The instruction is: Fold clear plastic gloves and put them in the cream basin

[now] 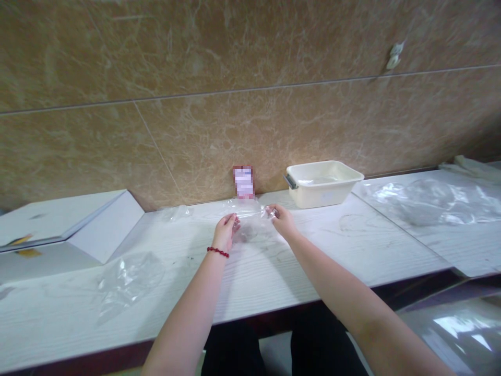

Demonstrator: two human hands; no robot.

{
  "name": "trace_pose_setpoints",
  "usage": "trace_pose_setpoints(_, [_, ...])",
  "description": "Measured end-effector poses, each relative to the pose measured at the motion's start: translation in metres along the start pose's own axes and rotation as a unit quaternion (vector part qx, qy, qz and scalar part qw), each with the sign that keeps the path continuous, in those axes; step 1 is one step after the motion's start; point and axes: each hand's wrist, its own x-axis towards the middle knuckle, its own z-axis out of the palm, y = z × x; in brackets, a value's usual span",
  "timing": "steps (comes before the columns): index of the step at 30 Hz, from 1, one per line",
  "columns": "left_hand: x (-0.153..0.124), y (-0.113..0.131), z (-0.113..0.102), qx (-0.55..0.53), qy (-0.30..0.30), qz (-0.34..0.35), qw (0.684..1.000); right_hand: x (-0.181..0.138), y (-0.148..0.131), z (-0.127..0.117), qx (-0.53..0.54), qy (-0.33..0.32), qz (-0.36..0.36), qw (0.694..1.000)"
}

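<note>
A clear plastic bag (250,211) is stretched between my two hands, just above the white wood-grain table. My left hand (227,230), with a red bead bracelet at its wrist, pinches the bag's left side. At the right side, my right hand (281,220) has its fingers closed on the bag. Its lower part hangs or lies towards the tabletop; the see-through film makes its outline hard to make out. Behind the bag a small card with a red border (245,181) leans at the wall, its print blurred.
A cream plastic bin (323,196) with a grey handle stands right of my hands. At the left sits a white cardboard box (74,224). Loose clear bags (131,277) lie near it, and more clear plastic (430,201) is at the far right. A tiled wall (219,130) borders the table.
</note>
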Motion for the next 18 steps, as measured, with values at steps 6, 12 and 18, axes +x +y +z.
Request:
trace_pose_setpoints(6, [0.001, 0.001, -0.004, 0.094, 0.022, 0.069, 0.993, 0.003, 0.005, 0.002, 0.078, 0.015, 0.057, 0.995])
trace_pose_setpoints(12, [0.003, 0.006, -0.01, 0.143, 0.022, 0.095, 0.985, 0.007, 0.008, 0.003, 0.133, 0.066, 0.093, 0.985])
trace_pose_setpoints(18, [-0.002, 0.019, -0.015, 0.119, 0.038, 0.108, 0.986, 0.013, 0.017, -0.002, 0.143, 0.12, 0.164, 0.969])
